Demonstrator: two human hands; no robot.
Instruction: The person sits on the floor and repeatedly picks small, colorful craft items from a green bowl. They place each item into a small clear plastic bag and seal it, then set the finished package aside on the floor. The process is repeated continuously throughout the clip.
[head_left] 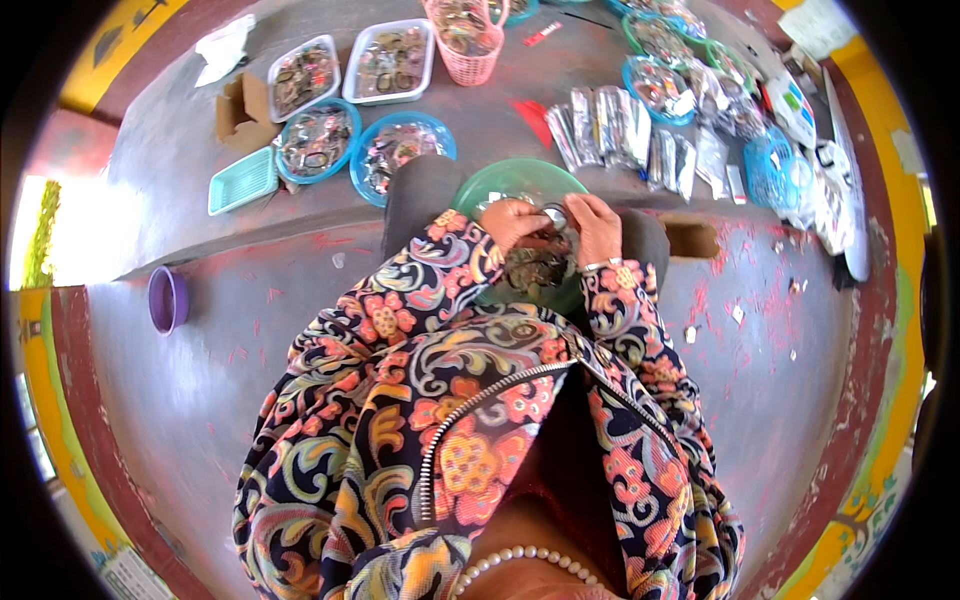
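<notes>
A green basin (pixel 520 175) sits between my knees, with dark and brownish small pieces (pixel 535 270) heaped inside. Over it, both hands meet at a small round piece (pixel 554 215) with a dark rim and a pale, shiny middle; its exact kind is too small to make out. My left hand (pixel 511 222) is closed, its fingertips at the left side of this piece. My right hand (pixel 597 228) pinches at its right side, thumb and fingers together. Some clear plastic lies in the basin near my left hand.
On the raised ledge ahead stand blue basins (pixel 358 150), white trays (pixel 430 60) and a pink basket (pixel 470 65), all filled with small goods. Packets in clear plastic (pixel 600 125) lie to the right. A purple tub (pixel 168 300) is at left, a cardboard box (pixel 690 238) beside my right knee.
</notes>
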